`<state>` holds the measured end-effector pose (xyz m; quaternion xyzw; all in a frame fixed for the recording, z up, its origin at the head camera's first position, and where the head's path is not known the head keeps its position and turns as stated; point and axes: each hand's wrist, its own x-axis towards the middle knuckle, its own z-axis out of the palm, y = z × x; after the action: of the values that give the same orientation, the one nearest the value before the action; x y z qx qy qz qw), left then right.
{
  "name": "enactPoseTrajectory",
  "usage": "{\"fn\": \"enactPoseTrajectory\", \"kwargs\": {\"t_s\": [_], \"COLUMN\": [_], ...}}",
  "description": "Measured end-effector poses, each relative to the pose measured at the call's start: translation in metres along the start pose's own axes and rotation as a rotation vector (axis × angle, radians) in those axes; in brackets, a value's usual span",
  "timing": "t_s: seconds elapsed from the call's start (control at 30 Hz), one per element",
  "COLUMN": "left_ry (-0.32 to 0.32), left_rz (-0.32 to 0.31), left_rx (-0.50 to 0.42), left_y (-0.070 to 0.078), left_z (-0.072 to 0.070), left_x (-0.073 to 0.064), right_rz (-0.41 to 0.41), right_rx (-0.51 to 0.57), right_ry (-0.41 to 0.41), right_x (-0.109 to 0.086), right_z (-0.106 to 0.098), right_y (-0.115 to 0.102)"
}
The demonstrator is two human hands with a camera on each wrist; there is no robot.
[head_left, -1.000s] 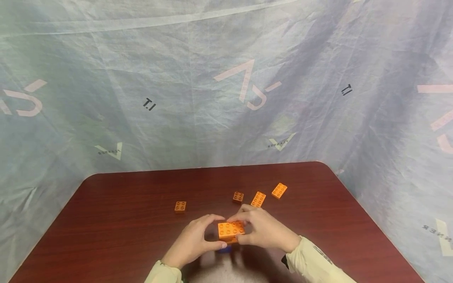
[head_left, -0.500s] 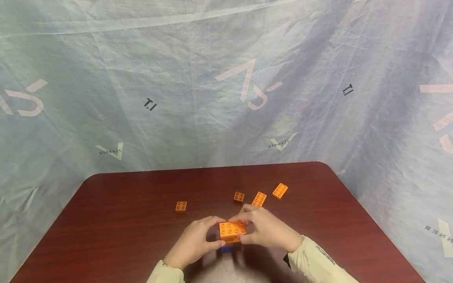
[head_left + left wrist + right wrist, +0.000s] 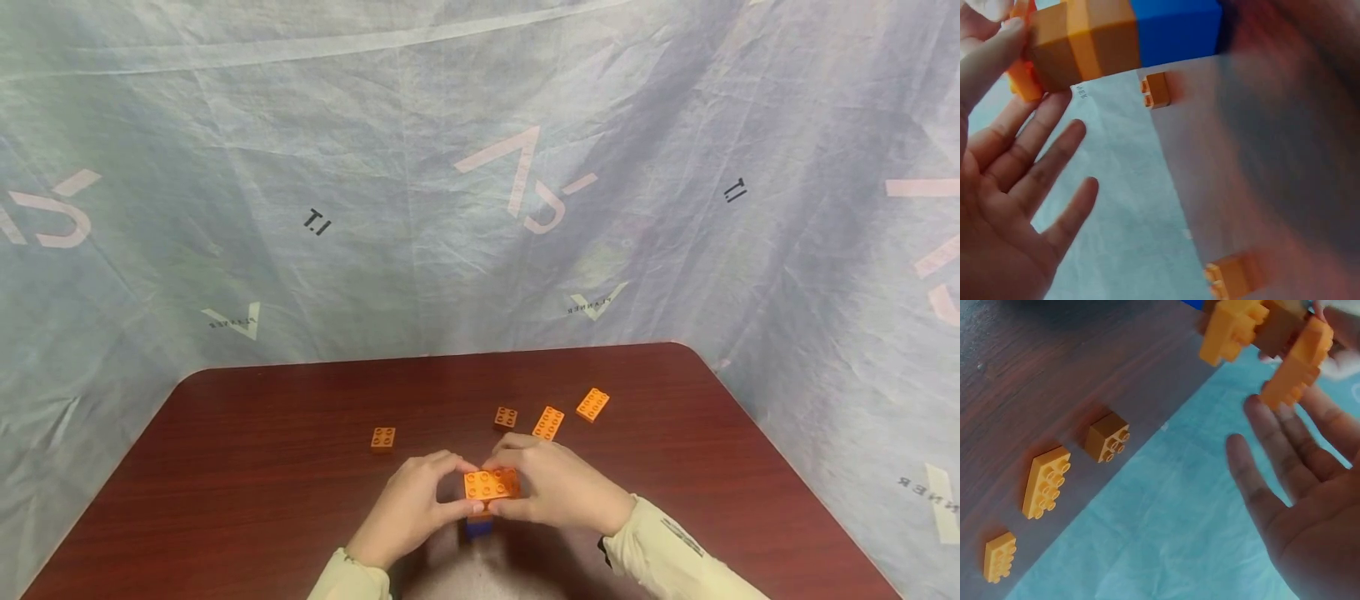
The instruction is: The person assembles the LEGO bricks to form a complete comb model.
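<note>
A tower of toy building bricks stands at the table's near side, with a blue brick (image 3: 478, 528) at its base and orange bricks (image 3: 1107, 37) above. Across its top lies an orange eight-stud brick (image 3: 482, 483), partly covered by fingers. My left hand (image 3: 416, 504) pinches the left end of this brick between thumb and fingers. From the other side my right hand (image 3: 566, 483) pinches its right end. In the right wrist view the top brick (image 3: 1297, 365) sits apart from a wide orange brick (image 3: 1230, 330) lower in the tower. The lower fingers of both hands spread freely.
On the dark red table (image 3: 247, 467) lie loose orange bricks: a small square one (image 3: 383, 439) at left, another square one (image 3: 506, 417) behind the hands, and two longer flat ones (image 3: 548, 423), (image 3: 592, 404) toward the right. A grey-blue cloth (image 3: 405, 208) hangs beyond the table's far edge.
My left thumb has moved up from beside the blue brick to the top brick's near side. More of the tower below shows under the thumbs. The loose bricks have stayed put.
</note>
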<state>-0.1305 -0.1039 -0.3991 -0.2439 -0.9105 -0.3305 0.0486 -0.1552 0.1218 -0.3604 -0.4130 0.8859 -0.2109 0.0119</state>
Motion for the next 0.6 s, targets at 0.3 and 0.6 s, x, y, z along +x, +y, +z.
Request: {"fn": "enactPoseTrajectory", "kwargs": {"t_s": [0.3, 0.6], "left_ry": [0.019, -0.033], "left_rz": [0.029, -0.041], "left_rx": [0.183, 0.197], "left_y": [0.013, 0.023], "left_z": [-0.009, -0.014], "left_x": [0.005, 0.01], "right_rz": [-0.027, -0.039], "right_rx": [-0.068, -0.164], "right_ry": [-0.037, -0.059], "right_x": [0.013, 0.02], "right_z": [-0.003, -0.012], "right_y": [-0.006, -0.016]}}
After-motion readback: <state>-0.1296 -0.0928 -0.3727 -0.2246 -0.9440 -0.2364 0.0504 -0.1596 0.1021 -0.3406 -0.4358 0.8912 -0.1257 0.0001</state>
